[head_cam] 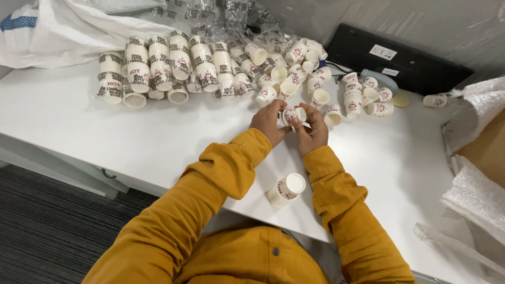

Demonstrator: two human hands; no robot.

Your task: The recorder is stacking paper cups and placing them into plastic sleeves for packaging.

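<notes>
Nearest the camera, two mustard-yellow sleeves (221, 173) reach forward over the white worktop (79, 121). Between the forearms, close to the worktop's near edge, lies a short nested stack of paper cups (285, 189), tipped on its side with its open mouth facing up and to the right; neither hand touches it.

Just beyond, the two hands meet over the worktop. The left hand (267, 122) and the right hand (311, 129) share one small white paper cup (292, 115) with red print, held on its side between them. The left grip is closed on the cup's left end, fingertips curled round it; the right grip is closed on the cup's right end, thumb above and fingers below. The cup sits right between the fingertips of both hands, raised just off the worktop.

Past the hands lies a loose scatter of single cups (294, 73), some upright, some tipped, the closest of them just beyond the fingers. To the right of that scatter stand a few short stacks (353, 97), and one lone cup (435, 100) lies further right. To the left, wrapped sleeves of stacked cups (168, 66) lie side by side in clear printed film. At the far edge sit a white woven sack (63, 26), crumpled film wrappers (221, 16) and a black keyboard (394, 58). Bubble wrap (476, 200) lies along the right side.
</notes>
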